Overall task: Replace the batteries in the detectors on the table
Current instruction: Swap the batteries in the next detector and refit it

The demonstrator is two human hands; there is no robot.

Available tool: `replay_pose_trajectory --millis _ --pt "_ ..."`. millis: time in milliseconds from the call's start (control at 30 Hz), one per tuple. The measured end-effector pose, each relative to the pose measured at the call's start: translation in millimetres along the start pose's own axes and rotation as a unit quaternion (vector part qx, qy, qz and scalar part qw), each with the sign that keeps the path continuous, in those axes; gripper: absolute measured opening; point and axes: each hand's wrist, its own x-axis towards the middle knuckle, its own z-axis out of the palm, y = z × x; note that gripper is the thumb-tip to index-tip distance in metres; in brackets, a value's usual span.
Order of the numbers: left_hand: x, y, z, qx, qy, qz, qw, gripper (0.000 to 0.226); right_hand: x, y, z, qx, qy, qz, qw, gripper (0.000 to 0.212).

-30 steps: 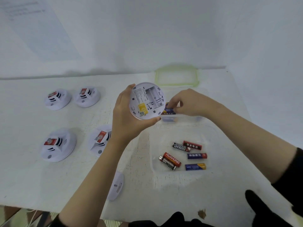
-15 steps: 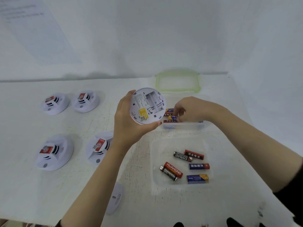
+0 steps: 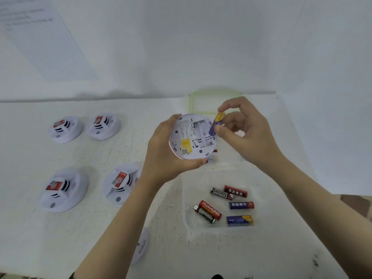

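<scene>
Since half a sec ago the right hand (image 3: 247,133) has come up out of the far box and now pinches a blue-and-yellow battery (image 3: 216,123) btwn thumb and forefinger, tilted, its lower end touching the right rim of the open detector (image 3: 193,135). Left hand (image 3: 167,158) grips that detector from the left and below, fingers curled round the edge, underside facing the viewer, raised above the white table (image 3: 100,248). Its battery bay (image 3: 201,133) looks empty, so the old cells seem to be out and no new one is seated yet. A round white cover plate (image 3: 141,244), prob. this detector's, lies near the front edge by the left forearm. Four more detectors sit face-up at left, in two rows: back pair (image 3: 66,127) and (image 3: 103,125), front pair (image 3: 64,190) and (image 3: 122,184); can't tell whether any has been serviced. A clear tray (image 3: 187,218) at front right holds six mixed loose batteries (image 3: 221,206), likely the used ones. A green-rimmed lid (image 3: 191,105) lies at the back. Judged overall: early stage, first new cell about to go in, bay still to fill, cover to refit.
</scene>
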Motion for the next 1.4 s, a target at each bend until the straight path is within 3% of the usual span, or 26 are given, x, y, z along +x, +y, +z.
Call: replay_pose_trajectory --millis 100,200,433,833,1033,1133,1267,1400 --pt "0 7 -2 -0.012 -0.007 0.015 1.0 0.084 -6 3 3 -0.137 -0.012 -0.083 0.987 0.028" --pt "-3 10 -4 0.002 -0.011 0.033 0.999 0.09 -8 9 2 -0.24 -0.006 -0.138 0.961 0.024" --pt "-9 22 -5 0.019 -0.004 0.071 0.997 0.091 -15 2 2 -0.159 -0.069 -0.018 0.985 0.021" --pt "-21 30 -2 -0.025 0.003 0.052 0.998 0.092 -26 -1 9 -0.254 0.035 -0.164 0.953 0.013" --pt "-16 29 -5 -0.019 -0.003 0.056 0.998 0.095 -26 -3 7 -0.043 0.053 0.011 0.998 0.03" --pt "-13 31 -4 -0.001 -0.007 0.073 0.997 0.096 -20 -8 6 0.037 0.046 0.11 0.992 0.04" --pt "-13 30 -1 0.021 -0.015 0.083 0.996 0.096 -16 -13 8 0.137 0.042 0.186 0.972 0.018" --pt "-15 26 1 0.037 -0.023 0.097 0.994 0.096 -16 -12 7 0.167 0.041 0.224 0.959 0.018"
